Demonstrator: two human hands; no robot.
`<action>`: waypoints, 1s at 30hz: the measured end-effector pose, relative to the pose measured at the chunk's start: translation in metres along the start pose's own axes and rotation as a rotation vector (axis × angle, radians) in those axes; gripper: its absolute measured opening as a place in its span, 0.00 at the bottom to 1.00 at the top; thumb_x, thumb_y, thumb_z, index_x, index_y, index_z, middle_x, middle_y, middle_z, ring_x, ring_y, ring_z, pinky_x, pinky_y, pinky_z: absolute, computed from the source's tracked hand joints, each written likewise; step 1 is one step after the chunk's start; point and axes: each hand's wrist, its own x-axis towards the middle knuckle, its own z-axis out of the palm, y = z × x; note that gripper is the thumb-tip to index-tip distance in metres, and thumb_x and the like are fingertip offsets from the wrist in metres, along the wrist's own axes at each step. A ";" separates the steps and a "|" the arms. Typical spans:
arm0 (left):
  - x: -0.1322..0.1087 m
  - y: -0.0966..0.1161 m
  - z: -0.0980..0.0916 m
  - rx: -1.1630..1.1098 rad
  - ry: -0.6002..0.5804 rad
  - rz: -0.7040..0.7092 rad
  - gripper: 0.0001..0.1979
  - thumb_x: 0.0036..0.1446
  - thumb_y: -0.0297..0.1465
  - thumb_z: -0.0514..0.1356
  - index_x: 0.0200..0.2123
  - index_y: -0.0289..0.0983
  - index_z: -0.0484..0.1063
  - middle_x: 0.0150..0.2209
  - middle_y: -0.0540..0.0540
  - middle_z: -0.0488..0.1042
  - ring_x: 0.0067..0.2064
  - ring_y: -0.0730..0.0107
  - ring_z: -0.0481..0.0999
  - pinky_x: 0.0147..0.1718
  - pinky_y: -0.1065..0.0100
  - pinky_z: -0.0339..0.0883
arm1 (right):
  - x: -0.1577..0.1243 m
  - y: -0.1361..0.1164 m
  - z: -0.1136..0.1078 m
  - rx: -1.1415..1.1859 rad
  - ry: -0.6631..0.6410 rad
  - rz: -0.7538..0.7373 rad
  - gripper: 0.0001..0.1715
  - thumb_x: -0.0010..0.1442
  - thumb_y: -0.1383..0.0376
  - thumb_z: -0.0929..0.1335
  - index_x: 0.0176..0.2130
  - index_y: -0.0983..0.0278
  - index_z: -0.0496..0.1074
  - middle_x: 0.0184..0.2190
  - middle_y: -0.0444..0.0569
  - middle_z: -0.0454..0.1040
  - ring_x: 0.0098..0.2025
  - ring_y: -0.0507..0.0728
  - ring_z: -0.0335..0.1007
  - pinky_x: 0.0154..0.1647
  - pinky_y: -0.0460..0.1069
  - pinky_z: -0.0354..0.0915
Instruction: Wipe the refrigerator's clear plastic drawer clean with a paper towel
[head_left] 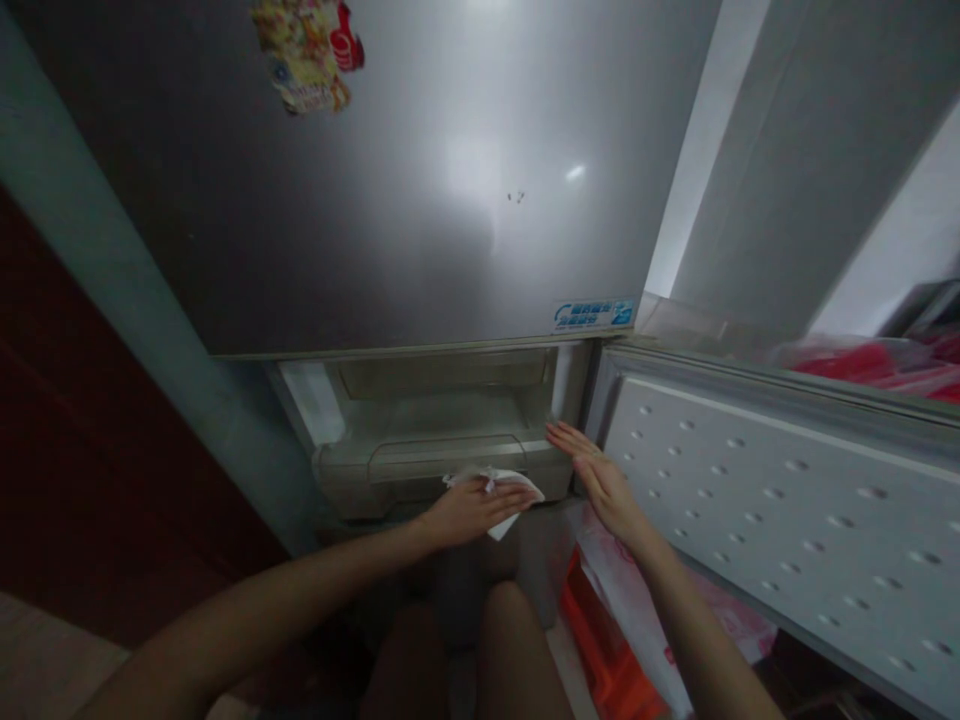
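Observation:
My left hand point(480, 505) lies over a crumpled white cloth or tissue point(504, 527), its fingers stretched across it and pointing right. Hand and cloth are at the front of a pale plastic drawer point(345, 465) in the lower compartment of a fridge. Whether the cloth touches the drawer front I cannot tell. At the drawer's right end is my right hand point(596, 475), fingers extended and holding nothing. Its fingertips reach the drawer's upper right corner.
Above the drawer is the shut silver upper door point(420, 200), with stickers. The dimpled lower door point(772, 500) stands open to the right. An orange container point(611, 650) and a white-and-pink plastic bag point(637, 600) sit below it. A teal wall point(142, 290) runs along the left.

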 end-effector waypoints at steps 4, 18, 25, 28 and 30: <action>-0.025 -0.009 0.004 0.000 -0.122 -0.120 0.31 0.59 0.18 0.44 0.64 0.41 0.51 0.65 0.53 0.55 0.54 0.72 0.71 0.41 0.68 0.67 | 0.000 -0.002 0.002 0.006 0.020 -0.001 0.24 0.68 0.55 0.55 0.58 0.57 0.66 0.60 0.49 0.63 0.65 0.58 0.51 0.66 0.63 0.46; -0.014 0.009 -0.007 0.012 0.113 -0.039 0.23 0.65 0.30 0.49 0.62 0.44 0.56 0.65 0.51 0.56 0.66 0.69 0.53 0.61 0.62 0.53 | -0.002 0.002 0.006 -0.035 0.045 -0.011 0.24 0.68 0.57 0.56 0.59 0.56 0.64 0.60 0.48 0.62 0.65 0.58 0.50 0.66 0.65 0.47; -0.051 -0.008 0.011 0.000 -0.003 -0.242 0.25 0.64 0.25 0.47 0.63 0.45 0.54 0.62 0.49 0.63 0.60 0.72 0.64 0.53 0.67 0.61 | -0.004 0.005 0.006 -0.040 0.025 -0.014 0.24 0.67 0.57 0.57 0.60 0.55 0.63 0.61 0.48 0.62 0.66 0.59 0.49 0.65 0.65 0.47; -0.078 0.003 0.012 0.070 0.044 -0.345 0.26 0.63 0.23 0.45 0.62 0.46 0.56 0.60 0.50 0.66 0.60 0.71 0.64 0.57 0.64 0.56 | -0.004 0.006 0.007 -0.040 0.029 -0.015 0.24 0.67 0.57 0.57 0.60 0.55 0.63 0.61 0.48 0.61 0.66 0.59 0.49 0.66 0.66 0.46; -0.084 0.011 0.011 0.111 0.097 -0.389 0.27 0.62 0.22 0.44 0.62 0.47 0.58 0.59 0.50 0.67 0.60 0.68 0.64 0.61 0.60 0.51 | -0.004 0.006 0.008 -0.037 0.033 -0.008 0.23 0.67 0.58 0.57 0.60 0.54 0.63 0.61 0.47 0.61 0.66 0.59 0.48 0.66 0.66 0.45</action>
